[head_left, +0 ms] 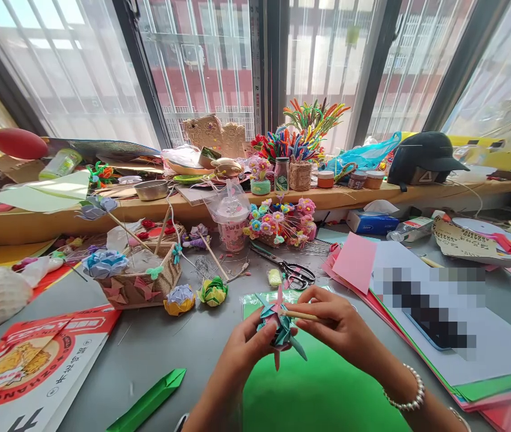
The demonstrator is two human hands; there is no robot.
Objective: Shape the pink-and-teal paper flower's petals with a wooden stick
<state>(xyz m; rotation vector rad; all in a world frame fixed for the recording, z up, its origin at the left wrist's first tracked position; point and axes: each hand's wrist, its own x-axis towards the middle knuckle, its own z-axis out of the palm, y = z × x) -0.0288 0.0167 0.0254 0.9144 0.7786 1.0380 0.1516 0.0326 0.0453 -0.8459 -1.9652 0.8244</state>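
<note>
My left hand (pixel 247 343) is closed around a teal and pink folded paper flower (pixel 284 329), with pointed petals sticking out on several sides. In my right hand (pixel 347 324), pinched between thumb and fingers, is a thin wooden stick (pixel 304 315). Its tip touches the top of the flower near a pink petal. Beneath both hands lies a bright green sheet (pixel 313 384). Two finished paper flowers, one purple and yellow (pixel 180 299) and one green and yellow (pixel 212 291), sit to the left beyond my left hand.
Black-handled scissors (pixel 298 275) lie just beyond my hands. A cardboard box (pixel 140 289) with paper flowers stands at left, and a folded green paper strip (pixel 149 399) lies nearer. Stacked coloured paper (pixel 484 324) covers the right. A cluttered ledge (pixel 219 207) runs along the back.
</note>
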